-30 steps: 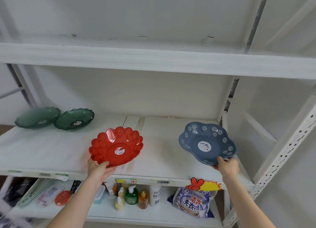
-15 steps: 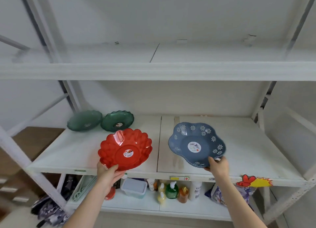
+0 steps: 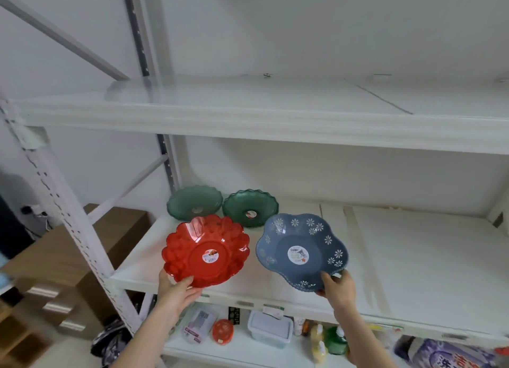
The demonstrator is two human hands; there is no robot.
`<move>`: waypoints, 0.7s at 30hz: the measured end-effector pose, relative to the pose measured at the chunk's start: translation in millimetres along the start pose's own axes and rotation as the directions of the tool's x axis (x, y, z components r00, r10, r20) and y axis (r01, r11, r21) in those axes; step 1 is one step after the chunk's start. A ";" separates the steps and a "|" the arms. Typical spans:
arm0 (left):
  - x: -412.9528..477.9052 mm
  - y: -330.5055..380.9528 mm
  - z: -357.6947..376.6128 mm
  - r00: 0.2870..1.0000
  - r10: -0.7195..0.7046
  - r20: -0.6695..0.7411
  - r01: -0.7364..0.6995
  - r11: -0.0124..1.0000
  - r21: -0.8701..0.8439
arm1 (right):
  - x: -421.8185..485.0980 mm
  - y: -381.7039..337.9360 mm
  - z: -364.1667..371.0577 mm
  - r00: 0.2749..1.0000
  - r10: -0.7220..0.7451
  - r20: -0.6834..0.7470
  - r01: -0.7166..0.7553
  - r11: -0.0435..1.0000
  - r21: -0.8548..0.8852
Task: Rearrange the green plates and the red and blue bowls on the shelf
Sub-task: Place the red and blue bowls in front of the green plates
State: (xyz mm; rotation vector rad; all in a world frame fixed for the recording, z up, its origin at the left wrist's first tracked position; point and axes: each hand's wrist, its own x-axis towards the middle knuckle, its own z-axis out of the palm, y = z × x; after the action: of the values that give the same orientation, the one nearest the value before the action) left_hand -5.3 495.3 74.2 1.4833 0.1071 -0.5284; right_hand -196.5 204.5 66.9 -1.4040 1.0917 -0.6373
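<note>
My left hand (image 3: 176, 287) grips the near rim of a red scalloped bowl (image 3: 206, 250), tilted toward me above the middle shelf (image 3: 399, 263). A blue flower-patterned bowl (image 3: 301, 250) is held by its lower right rim in my right hand (image 3: 337, 287), also tilted and lifted. The two bowls sit side by side, almost touching. Behind them two green plates (image 3: 194, 202) (image 3: 250, 207) stand next to each other at the shelf's back left corner.
A white upright post (image 3: 68, 216) frames the shelf's left end. The upper shelf (image 3: 248, 111) is bare. The lower shelf holds a plastic box (image 3: 270, 330), bottles (image 3: 334, 340), a red lid (image 3: 222, 331) and a detergent bag (image 3: 446, 354). Brown cabinets (image 3: 55, 271) stand at left.
Both bowls have moved left along the shelf toward the green plates and closer to each other. My view has swung left too.
</note>
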 end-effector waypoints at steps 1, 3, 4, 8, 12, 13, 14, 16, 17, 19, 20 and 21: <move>11.2 5.4 -16.5 1.000 0.000 0.007 -0.001 1.000 0.006 | -5.5 1.4 19.5 1.000 0.006 -0.003 -0.006 1.000 -0.002; 33.1 17.5 -46.8 1.000 0.003 0.022 -0.003 1.000 0.025 | -18.7 3.3 56.4 1.000 0.021 -0.018 -0.021 1.000 0.007; 42.8 22.5 -60.1 0.999 0.000 0.033 -0.001 0.999 0.037 | -25.1 4.0 73.1 0.999 0.028 -0.030 -0.028 1.000 0.011; 86.0 36.0 -108.2 0.997 -0.022 0.076 0.016 0.996 0.082 | -43.7 12.8 134.0 0.995 0.058 -0.077 -0.056 0.998 0.037; 124.2 35.7 -133.4 0.994 -0.062 0.088 0.054 0.995 0.083 | -45.5 21.7 176.3 0.991 0.080 -0.104 -0.076 0.996 0.047; 132.5 34.4 -137.0 0.993 -0.065 0.096 0.057 0.995 0.081 | -44.4 23.5 184.3 0.990 0.081 -0.115 -0.077 0.996 0.040; 140.1 32.1 -140.3 0.992 -0.070 0.105 0.062 0.995 0.078 | -43.0 26.0 191.2 0.989 0.082 -0.125 -0.078 0.996 0.039; 152.3 26.7 -145.1 0.989 -0.081 0.125 0.073 0.995 0.073 | -39.6 32.6 201.8 0.984 0.101 -0.145 -0.096 0.995 0.035; 157.2 22.6 -147.0 0.988 -0.086 0.132 0.076 0.994 0.077 | -37.7 37.3 205.6 0.982 0.113 -0.154 -0.109 0.994 0.031; 166.5 13.5 -149.4 0.986 -0.099 0.135 0.087 0.992 0.090 | -35.4 46.1 211.3 0.978 0.128 -0.167 -0.126 0.992 0.026; 170.2 9.1 -149.8 0.985 -0.109 0.137 0.097 0.991 0.095 | -34.6 50.4 213.4 0.976 0.134 -0.173 -0.132 0.991 0.019; 173.8 4.4 -150.3 0.983 -0.117 0.139 0.104 0.990 0.097 | -34.4 54.1 214.8 0.973 0.140 -0.181 -0.141 0.990 0.008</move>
State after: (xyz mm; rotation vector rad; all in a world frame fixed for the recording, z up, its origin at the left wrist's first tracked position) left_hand 187.3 593.0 -4.5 1.5274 0.0529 -0.7367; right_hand -35.3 338.4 -12.7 -1.2778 1.3257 -0.6692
